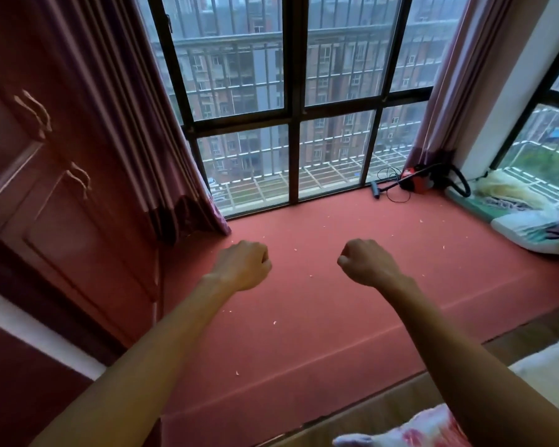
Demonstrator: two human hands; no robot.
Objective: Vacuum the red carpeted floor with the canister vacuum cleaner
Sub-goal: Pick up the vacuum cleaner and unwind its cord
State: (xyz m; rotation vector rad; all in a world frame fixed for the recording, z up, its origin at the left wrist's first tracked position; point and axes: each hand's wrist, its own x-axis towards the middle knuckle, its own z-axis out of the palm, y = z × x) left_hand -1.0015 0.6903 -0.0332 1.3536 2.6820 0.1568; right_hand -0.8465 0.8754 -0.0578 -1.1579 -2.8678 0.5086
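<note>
We hold our left hand (244, 264) and right hand (367, 262) out in front of us, both curled into loose fists that grasp nothing, side by side above the red carpet (320, 311). Small pale scraps (275, 323) lie scattered over the carpet around and beyond our hands. Far ahead to the right, in the corner by the window (291, 101), sits the red canister vacuum cleaner (417, 182), well apart from us, with its black hose (462, 182) looping beside it and its nozzle (375, 189) resting on the carpet. A purple curtain (136, 124) hangs to our left beside a wooden cabinet (46, 188).
</note>
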